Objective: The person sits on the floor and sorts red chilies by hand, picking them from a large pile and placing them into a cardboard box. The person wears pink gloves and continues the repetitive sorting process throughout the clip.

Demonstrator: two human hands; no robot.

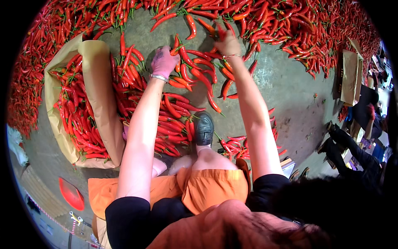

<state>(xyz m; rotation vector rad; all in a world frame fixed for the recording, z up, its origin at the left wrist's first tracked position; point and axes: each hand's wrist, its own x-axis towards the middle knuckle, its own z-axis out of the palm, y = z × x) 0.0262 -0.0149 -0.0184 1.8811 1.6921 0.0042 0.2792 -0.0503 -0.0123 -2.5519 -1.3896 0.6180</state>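
My left hand (162,62), in a pink glove with a bracelet at the wrist, is closed around a red chilli pepper (176,43) above the concrete floor. My right hand (228,46) is bare and blurred by motion, with a red chilli (221,32) at its fingertips. Between and below both hands lie loose red chillies (202,79) with green stems. Left of my shoe, a heap of chillies (169,127) lies roughly lined up. A brown paper sack (99,93) stands open at the left, holding many red chillies (76,109).
A deep bank of chillies (295,25) curves across the far side and down the left. My black shoe (204,127) stands among the peppers. Another paper bag (351,77) is at the right, near a person's dark-trousered legs (348,146). A red plastic scoop-like object (72,193) lies lower left.
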